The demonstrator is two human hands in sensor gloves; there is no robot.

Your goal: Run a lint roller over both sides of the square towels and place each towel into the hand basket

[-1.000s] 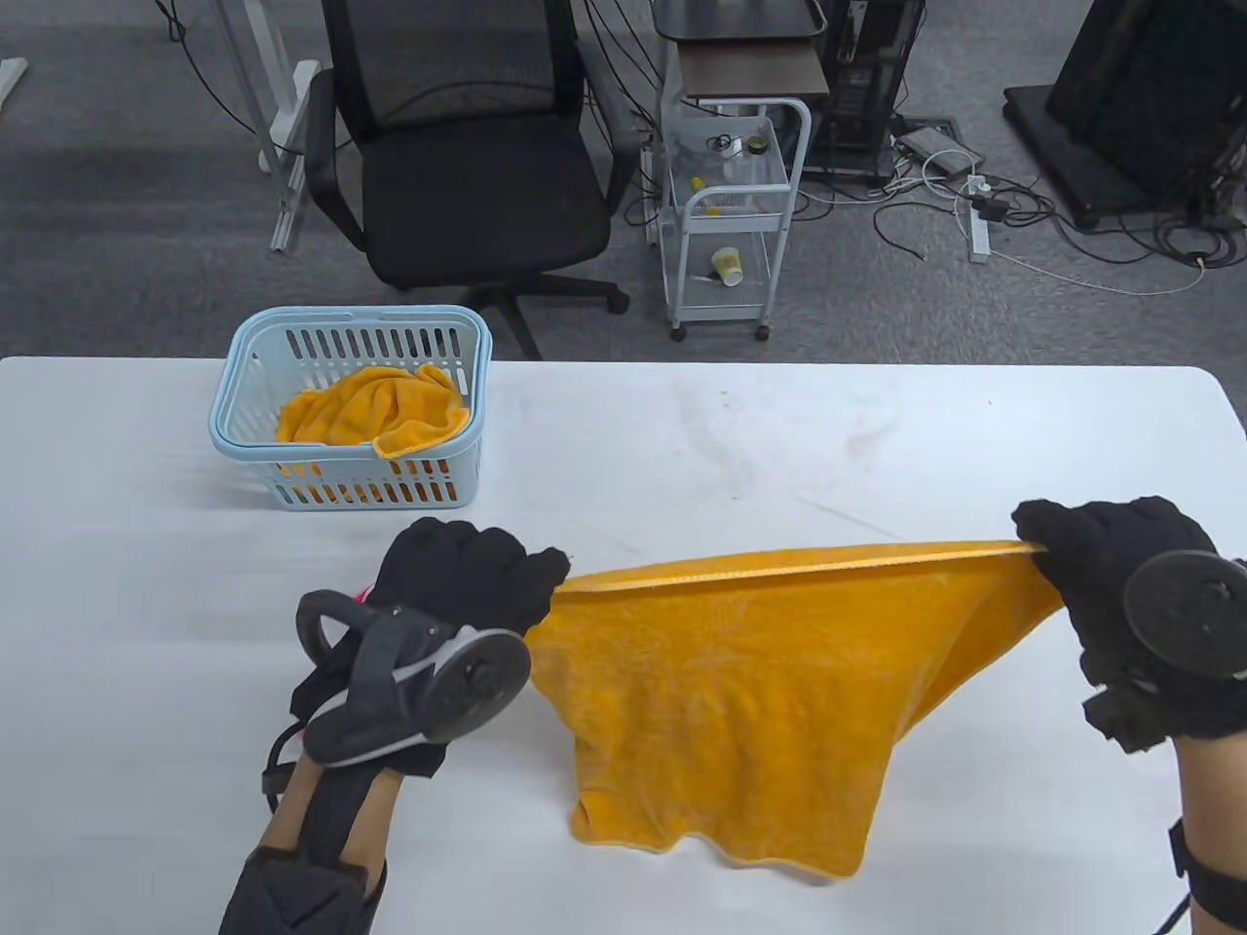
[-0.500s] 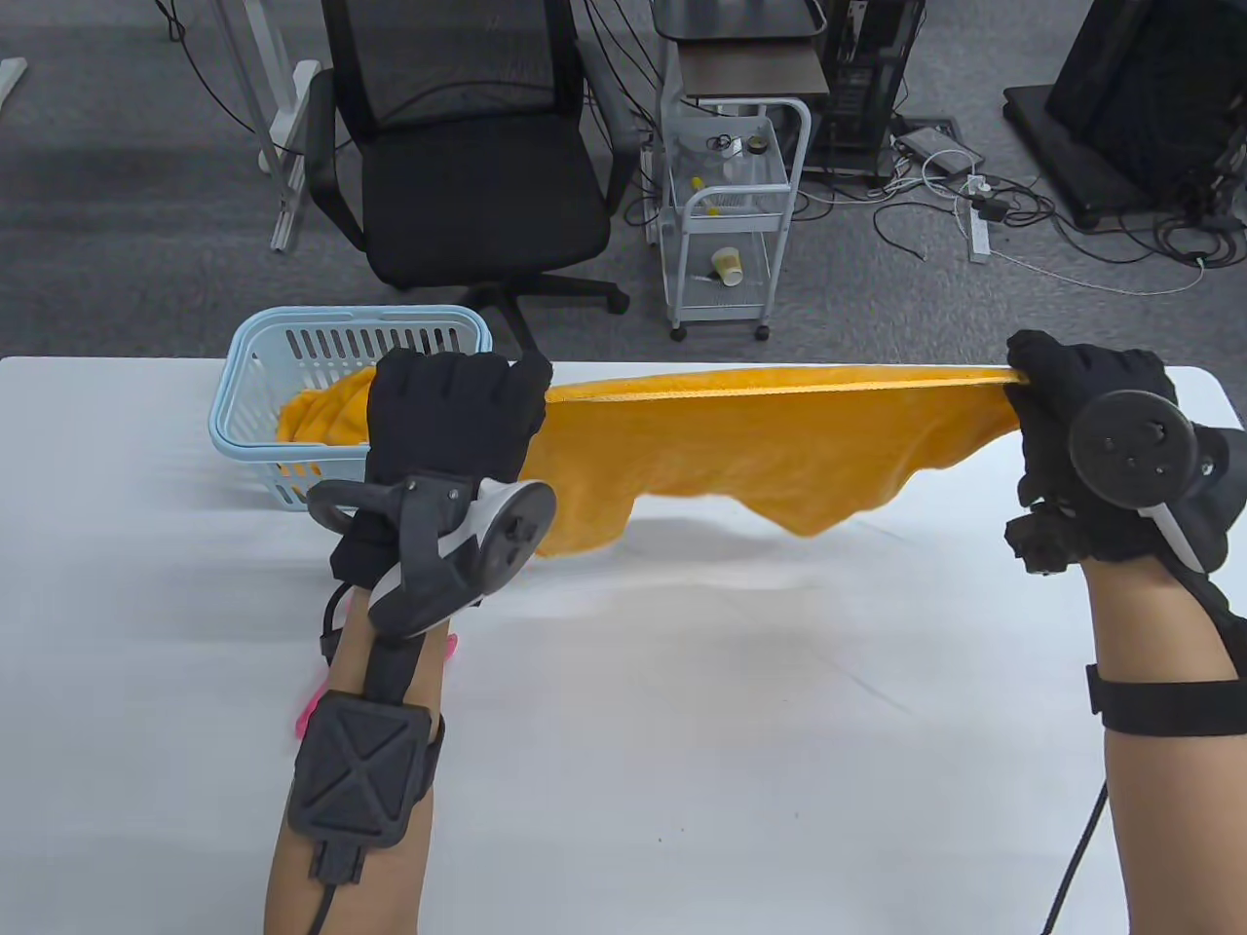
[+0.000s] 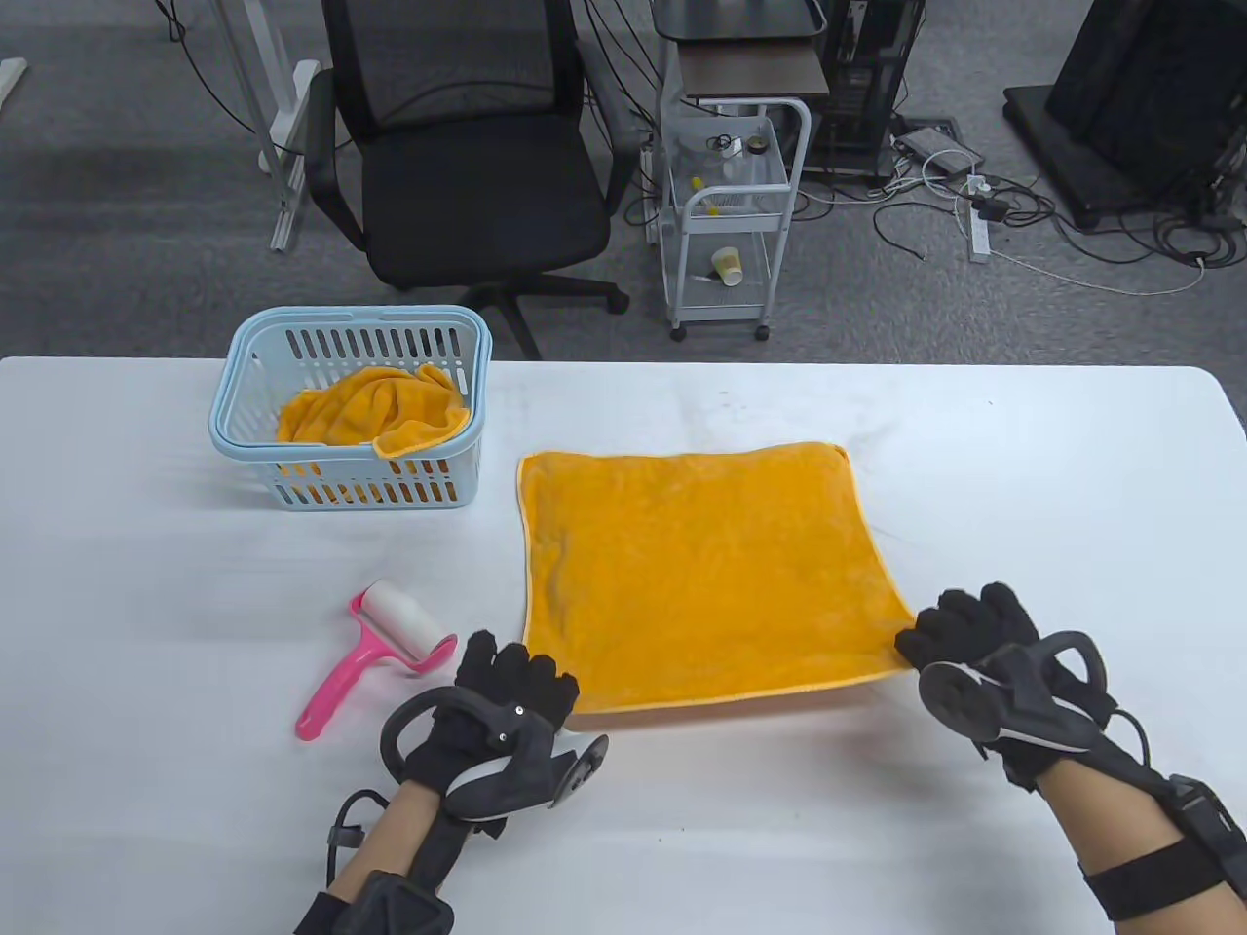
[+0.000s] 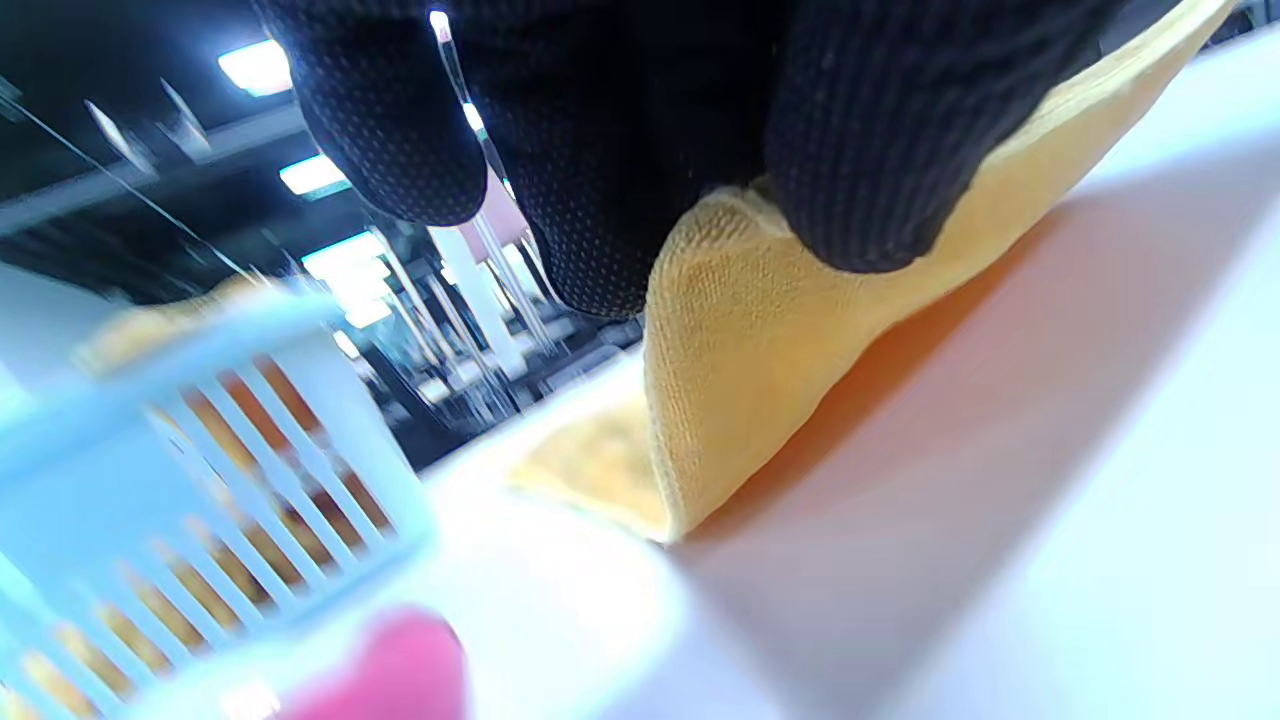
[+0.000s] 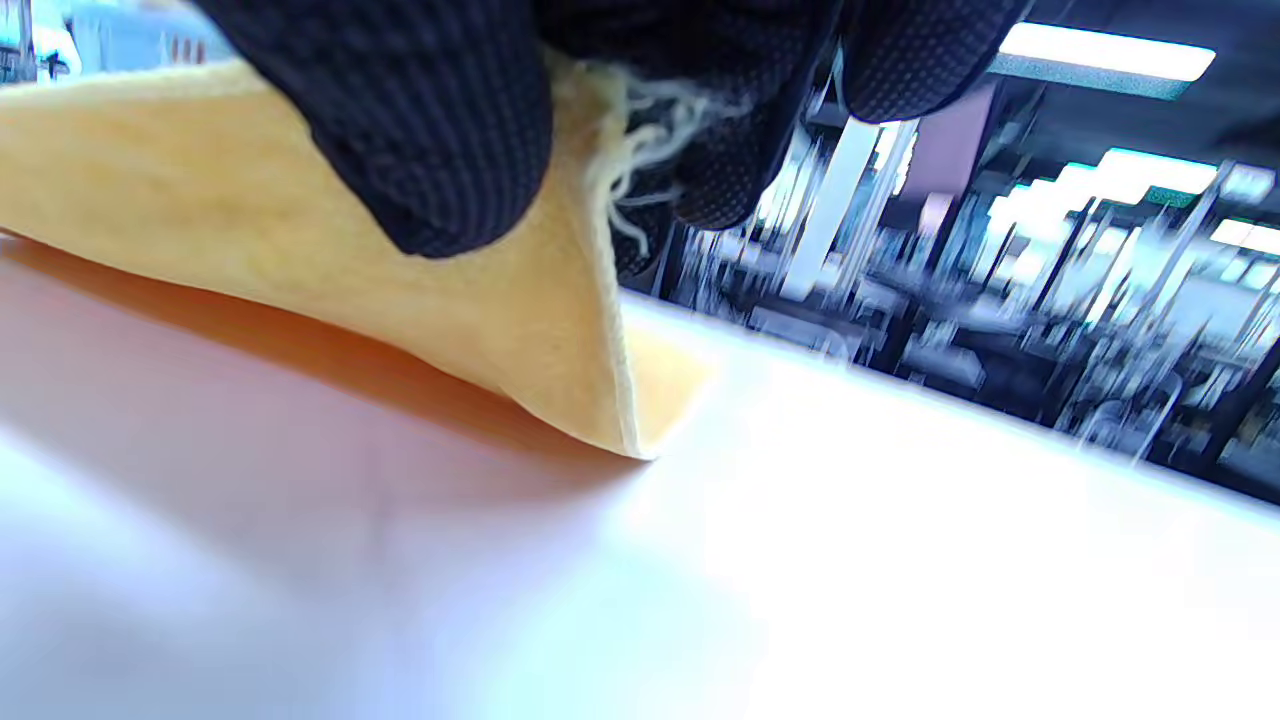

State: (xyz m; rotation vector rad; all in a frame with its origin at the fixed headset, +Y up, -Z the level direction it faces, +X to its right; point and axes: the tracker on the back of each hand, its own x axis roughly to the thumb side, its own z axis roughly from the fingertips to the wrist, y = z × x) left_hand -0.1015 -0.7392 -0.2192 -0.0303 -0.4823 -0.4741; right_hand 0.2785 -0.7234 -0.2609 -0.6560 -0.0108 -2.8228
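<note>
**Soft towel spread flat, both near corners pinched**

White table [image 3: 877,828] is taken as the base, and the orange towel [image 3: 697,570] at its middle as the landmark. That towel is judged light, limp and non-slip; corners are best gripped. Left of it, the basket [image 3: 229,438] holds another towel [image 3: 375,414]. The lint roller [image 3: 375,648] lies beside its near-left corner. The left hand [image 3: 511,687] and right hand [image 3: 964,623] are clamped on its near corners, fingertips [image 4: 870,170] together on cloth.

A: What colours are on the white table [image 3: 974,467]?

B: A plain orange towel [image 3: 697,570] with a paler yellow hem. A pale blue slotted basket [image 3: 258,443] holds another orange towel [image 3: 375,414]. The lint roller [image 3: 375,648] is pink with a white roll.

A: And the gloves?

B: Both black.
</note>
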